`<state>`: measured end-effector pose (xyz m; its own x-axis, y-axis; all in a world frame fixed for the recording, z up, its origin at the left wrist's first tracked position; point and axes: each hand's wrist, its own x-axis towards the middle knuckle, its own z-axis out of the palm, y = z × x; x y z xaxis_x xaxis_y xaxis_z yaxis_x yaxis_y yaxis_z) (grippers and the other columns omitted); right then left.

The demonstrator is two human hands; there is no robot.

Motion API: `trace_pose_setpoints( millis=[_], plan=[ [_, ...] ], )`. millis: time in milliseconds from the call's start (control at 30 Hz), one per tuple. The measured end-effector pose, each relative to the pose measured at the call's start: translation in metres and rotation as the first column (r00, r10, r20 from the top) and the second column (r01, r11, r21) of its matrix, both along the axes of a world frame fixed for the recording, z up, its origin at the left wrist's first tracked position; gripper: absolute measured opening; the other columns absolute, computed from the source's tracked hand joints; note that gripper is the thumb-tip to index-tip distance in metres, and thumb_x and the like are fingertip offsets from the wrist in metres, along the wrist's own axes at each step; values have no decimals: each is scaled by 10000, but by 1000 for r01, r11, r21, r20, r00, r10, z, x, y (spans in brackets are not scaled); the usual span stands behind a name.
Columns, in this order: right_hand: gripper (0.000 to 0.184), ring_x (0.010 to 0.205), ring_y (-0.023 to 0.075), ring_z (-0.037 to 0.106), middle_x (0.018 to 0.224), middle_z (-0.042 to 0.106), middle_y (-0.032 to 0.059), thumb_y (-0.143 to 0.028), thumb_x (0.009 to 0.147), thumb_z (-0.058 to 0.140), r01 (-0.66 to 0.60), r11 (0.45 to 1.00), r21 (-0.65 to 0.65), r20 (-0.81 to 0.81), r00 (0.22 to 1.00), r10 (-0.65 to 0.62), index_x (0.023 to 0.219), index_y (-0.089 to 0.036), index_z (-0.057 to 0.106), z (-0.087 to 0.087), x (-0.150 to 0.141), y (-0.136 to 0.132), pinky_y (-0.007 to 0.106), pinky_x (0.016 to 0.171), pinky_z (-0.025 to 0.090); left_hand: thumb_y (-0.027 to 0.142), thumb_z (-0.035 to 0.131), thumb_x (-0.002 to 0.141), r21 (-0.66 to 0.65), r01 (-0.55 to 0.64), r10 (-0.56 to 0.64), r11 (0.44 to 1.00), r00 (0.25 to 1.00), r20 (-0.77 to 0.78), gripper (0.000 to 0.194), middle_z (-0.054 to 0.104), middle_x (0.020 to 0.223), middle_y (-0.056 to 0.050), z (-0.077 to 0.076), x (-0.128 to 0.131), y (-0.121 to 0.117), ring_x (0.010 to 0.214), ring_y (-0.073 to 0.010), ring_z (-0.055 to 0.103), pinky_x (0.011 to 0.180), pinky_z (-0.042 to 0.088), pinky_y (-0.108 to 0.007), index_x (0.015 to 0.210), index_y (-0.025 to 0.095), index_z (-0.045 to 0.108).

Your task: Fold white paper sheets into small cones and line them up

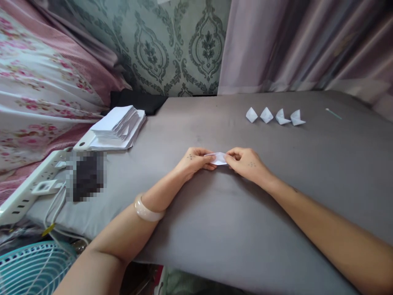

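Note:
A small folded piece of white paper (218,158) lies on the grey table (215,221), pinched from both sides. My left hand (194,160) grips its left end with closed fingers. My right hand (247,163) grips its right end the same way. A pale bangle (147,211) circles my left wrist. Farther back on the right, several finished folded paper shapes (274,116) stand in a row, well apart from my hands.
A stack of white paper sheets (118,127) sits at the back left. A white power strip (33,184) with cables and a blurred dark object (86,175) lie at the left edge. A thin green stick (333,113) lies far right. A fan (33,268) is below left.

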<state>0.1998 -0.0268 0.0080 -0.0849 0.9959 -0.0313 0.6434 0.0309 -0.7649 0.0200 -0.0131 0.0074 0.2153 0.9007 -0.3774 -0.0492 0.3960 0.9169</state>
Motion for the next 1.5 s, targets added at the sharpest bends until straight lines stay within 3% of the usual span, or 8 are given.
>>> trace_pose_setpoints(
  millis=[167,267,433,600,833,1033,1300,1500],
  plan=[
    [244,531,125,534,613,644,-3,-327,780,522,-107,994,10,-51,993,108,834,-193,719,-5,3,1,238,502,376,77,754,706,-8,-16,16,1000,998,67,87,686,706,-54,-5,0,1,589,-92,652,626,567,-196,756,66,683],
    [215,574,128,543,644,653,1,-317,772,535,-108,994,33,10,994,108,799,-193,708,-3,2,-2,234,523,370,105,771,694,8,-11,10,1000,996,85,137,694,723,-51,-7,0,0,623,-97,661,640,568,-194,800,75,689],
    [245,531,117,492,613,621,-15,-257,788,505,-112,993,37,120,987,107,921,-219,707,7,-3,-12,240,531,334,71,685,740,51,14,-14,999,1000,15,96,697,711,-45,-2,4,-4,623,-97,651,662,554,-207,834,80,700],
    [247,518,121,454,582,592,-16,-292,834,481,-162,981,104,204,969,138,809,-253,723,12,-6,-18,257,527,301,38,659,738,-4,-9,9,1000,1000,-15,51,695,684,-56,0,5,-4,626,-111,666,684,554,-218,757,79,684],
    [245,480,103,458,550,597,-22,-277,809,508,-241,961,134,172,961,217,819,-231,748,7,-4,-15,247,506,320,-2,633,731,2,11,-11,1000,1000,-22,73,679,650,-54,2,4,-3,584,-97,651,646,538,-194,733,60,672],
    [202,434,110,571,572,663,4,-285,816,512,-97,990,-98,-32,995,94,793,-189,688,10,-9,-14,212,441,405,25,628,762,88,-37,40,995,999,-27,101,680,729,-32,4,5,-3,547,-63,609,569,508,-170,847,72,656],
    [143,461,138,644,601,697,29,-265,812,534,-44,987,-153,-101,994,29,774,-173,636,7,-14,-15,187,392,448,146,524,854,247,155,-118,956,980,-159,120,655,696,-38,-5,7,-7,566,-97,616,540,513,-203,841,89,630],
    [178,447,122,629,566,684,23,-259,806,538,-71,984,-166,-92,994,56,658,-182,599,6,-15,-12,175,397,443,199,512,836,406,269,-99,873,914,-393,131,627,667,-12,-12,3,-9,587,-100,582,524,438,-183,841,132,624]
  ],
)
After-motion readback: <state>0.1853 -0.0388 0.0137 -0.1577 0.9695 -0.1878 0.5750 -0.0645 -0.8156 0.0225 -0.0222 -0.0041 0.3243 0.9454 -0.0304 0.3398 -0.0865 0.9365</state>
